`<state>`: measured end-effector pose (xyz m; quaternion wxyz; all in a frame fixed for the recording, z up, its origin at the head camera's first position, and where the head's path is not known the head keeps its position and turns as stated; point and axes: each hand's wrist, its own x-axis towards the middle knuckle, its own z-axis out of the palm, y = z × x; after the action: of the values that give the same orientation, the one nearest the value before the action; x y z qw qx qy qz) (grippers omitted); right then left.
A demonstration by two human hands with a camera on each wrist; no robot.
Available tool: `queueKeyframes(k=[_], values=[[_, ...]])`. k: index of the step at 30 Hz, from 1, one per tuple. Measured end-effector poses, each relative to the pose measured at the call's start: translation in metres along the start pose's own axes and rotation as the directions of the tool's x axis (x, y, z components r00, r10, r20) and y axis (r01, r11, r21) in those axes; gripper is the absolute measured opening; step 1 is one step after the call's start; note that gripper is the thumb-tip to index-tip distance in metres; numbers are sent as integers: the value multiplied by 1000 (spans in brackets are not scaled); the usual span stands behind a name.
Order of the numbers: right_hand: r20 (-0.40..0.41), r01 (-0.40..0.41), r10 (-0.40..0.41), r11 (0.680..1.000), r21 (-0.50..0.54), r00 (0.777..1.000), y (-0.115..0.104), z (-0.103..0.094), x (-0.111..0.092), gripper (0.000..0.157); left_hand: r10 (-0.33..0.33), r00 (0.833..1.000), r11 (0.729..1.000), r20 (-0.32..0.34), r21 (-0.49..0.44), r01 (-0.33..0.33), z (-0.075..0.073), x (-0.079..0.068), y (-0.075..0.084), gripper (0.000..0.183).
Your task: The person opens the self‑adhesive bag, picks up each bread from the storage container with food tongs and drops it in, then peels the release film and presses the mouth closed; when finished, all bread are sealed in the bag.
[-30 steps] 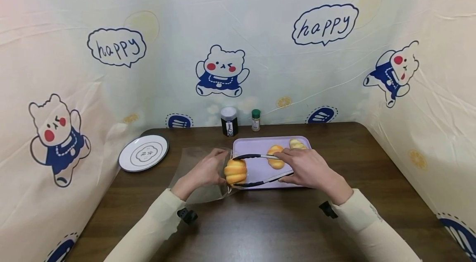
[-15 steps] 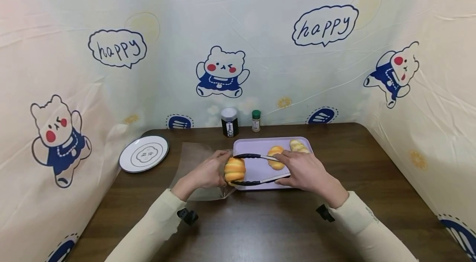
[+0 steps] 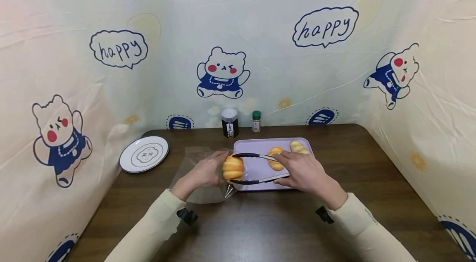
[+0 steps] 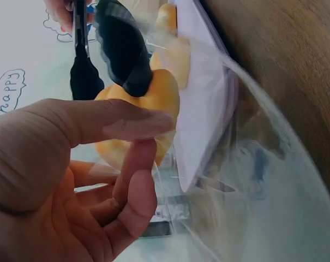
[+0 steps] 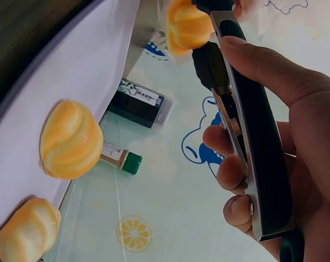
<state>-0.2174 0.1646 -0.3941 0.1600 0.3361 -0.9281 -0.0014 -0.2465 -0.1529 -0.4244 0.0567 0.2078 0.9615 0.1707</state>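
Note:
My left hand (image 3: 203, 172) pinches the mouth of a clear plastic bag (image 3: 206, 196) between thumb and fingers. In my right hand (image 3: 305, 171) is a pair of tongs (image 5: 257, 136) with dark tips and metal-edged handles. The tongs hold an orange-yellow ridged bread roll (image 3: 233, 167) from both sides, right at the bag's mouth and close to my left fingertips. In the left wrist view, clear film overlaps the roll (image 4: 162, 90), and one dark tong tip presses on its upper side. Part of the bag is hidden behind my left hand.
A lilac tray (image 3: 256, 170) lies behind the tongs, bearing another orange roll (image 3: 275, 164) and a paler roll (image 3: 298, 146). Behind it stand a dark jar (image 3: 230, 123) and a green-capped shaker (image 3: 256, 121). At the left is a white plate (image 3: 143, 154).
My right hand has moved slightly left with the tongs, carrying the roll a little toward the bag and my left hand. The bag's film has shifted; my left hand stays nearly in place.

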Motion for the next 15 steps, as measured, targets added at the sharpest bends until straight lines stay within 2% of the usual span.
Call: queueKeyframes(k=[4,8,11,15], values=[[9,-3,4,999,-46,1000,-1,-1,0,68,-25,1000,999,-9,-25,25,1,0,0,102],[27,4,-2,997,-73,1000,-2,-3,0,68,-51,999,999,-12,15,51,2,0,0,103],[30,6,-4,997,-76,1000,-3,-3,1,68,-51,999,997,-15,55,51,2,0,0,102],[14,13,-12,996,-84,1000,-4,-2,1,68,-47,999,998,3,30,47,1,1,2,100]])
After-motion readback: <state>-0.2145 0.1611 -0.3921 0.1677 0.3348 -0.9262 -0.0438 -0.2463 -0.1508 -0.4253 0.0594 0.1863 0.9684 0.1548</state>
